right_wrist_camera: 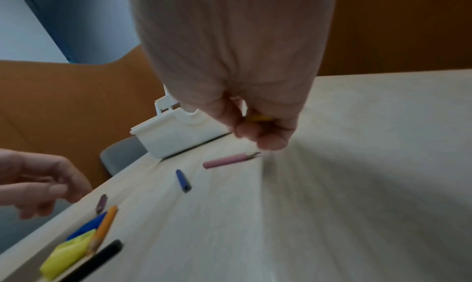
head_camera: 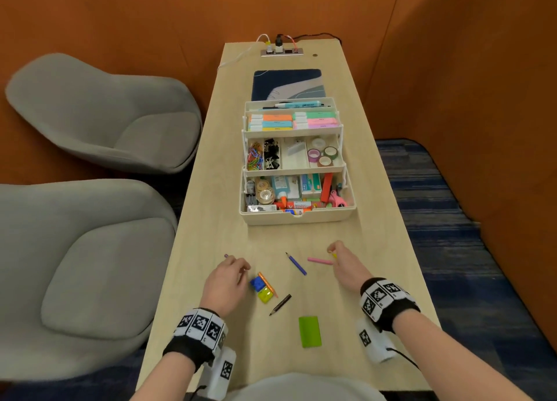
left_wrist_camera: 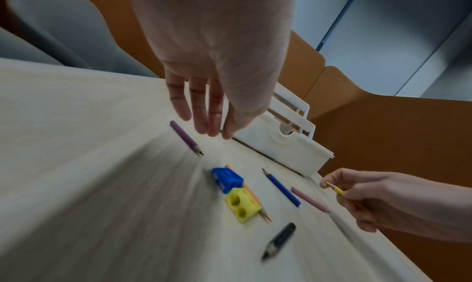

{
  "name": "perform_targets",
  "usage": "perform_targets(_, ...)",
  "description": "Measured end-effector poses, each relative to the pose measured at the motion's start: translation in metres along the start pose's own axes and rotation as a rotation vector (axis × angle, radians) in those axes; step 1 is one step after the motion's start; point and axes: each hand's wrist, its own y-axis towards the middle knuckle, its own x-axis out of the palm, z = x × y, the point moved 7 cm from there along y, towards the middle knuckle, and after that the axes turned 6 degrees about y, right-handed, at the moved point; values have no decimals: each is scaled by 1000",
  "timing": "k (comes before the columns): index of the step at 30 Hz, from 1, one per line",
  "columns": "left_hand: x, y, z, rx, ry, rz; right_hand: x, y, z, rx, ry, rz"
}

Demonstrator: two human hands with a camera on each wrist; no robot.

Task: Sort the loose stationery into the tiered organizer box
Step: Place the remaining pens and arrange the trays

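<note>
The white tiered organizer box (head_camera: pixel 297 216) stands open mid-table, its trays full of stationery. Loose on the near table lie a purple pencil (left_wrist_camera: pixel 186 138), a blue sharpener (head_camera: pixel 256 283) touching a yellow sharpener (head_camera: pixel 265 295), an orange pencil (head_camera: pixel 269 285) beside them, a blue pencil (head_camera: pixel 296 263), a pink pencil (head_camera: pixel 319 260), a black pencil (head_camera: pixel 281 304) and a green eraser (head_camera: pixel 309 331). My left hand (head_camera: pixel 229 277) hovers with fingers straight (left_wrist_camera: pixel 201 115) just above the purple pencil, holding nothing. My right hand (head_camera: pixel 343 257) pinches a short yellow pencil (left_wrist_camera: pixel 336 189) above the pink pencil's tip.
Two grey armchairs (head_camera: pixel 99 120) stand left of the narrow table (head_camera: pixel 211 219). A dark blue mat (head_camera: pixel 286 84) and a power strip with cables (head_camera: pixel 281 51) lie behind the box. Orange walls close in on three sides.
</note>
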Motion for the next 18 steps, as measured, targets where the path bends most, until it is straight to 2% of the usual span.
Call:
perform_targets(5, -7, -2, -4, -60, 65, 32, 10, 11, -4, 133, -154, 60)
perform_targets(9, -2, 8, 27, -11, 92, -15, 9, 9, -7, 105, -107, 85)
perform_targets(13, 16, 28, 73, 47, 186, -100, -4, -4, 13, 257, -38, 149)
perform_targets(18, 43, 56, 95, -100, 190, -297, 0, -4, 33, 429, 74, 102)
